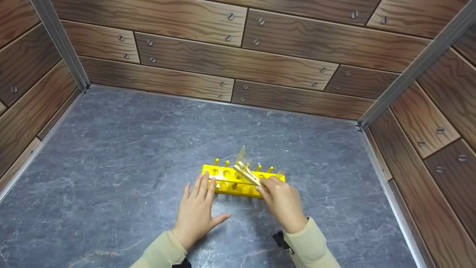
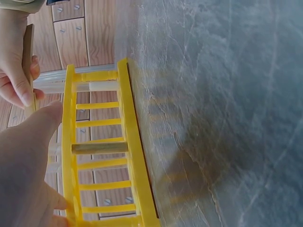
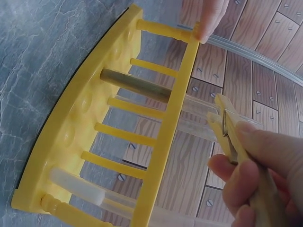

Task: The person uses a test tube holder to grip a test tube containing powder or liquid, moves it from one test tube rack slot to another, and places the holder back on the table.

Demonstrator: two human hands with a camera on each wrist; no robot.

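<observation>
A yellow test tube rack (image 1: 245, 192) stands on the table in front of me. My left hand (image 1: 199, 212) lies at its left end, fingers extended and touching the upper plate, thumb spread apart. My right hand (image 1: 284, 199) grips a wooden test tube holder (image 1: 247, 174) between thumb and fingers. The holder's tips overlap the glass above the rack's plate in the right wrist view. There, one test tube (image 3: 137, 85) carries brownish liquid, and another tube (image 3: 78, 184) near the rack's right end has white contents at the bottom.
Thin yellow pegs (image 1: 216, 162) rise along the back of the rack. The grey marbled tabletop (image 1: 111, 167) is bounded by wood-patterned walls (image 1: 186, 48) with metal corner strips (image 1: 409, 70) at the back and sides.
</observation>
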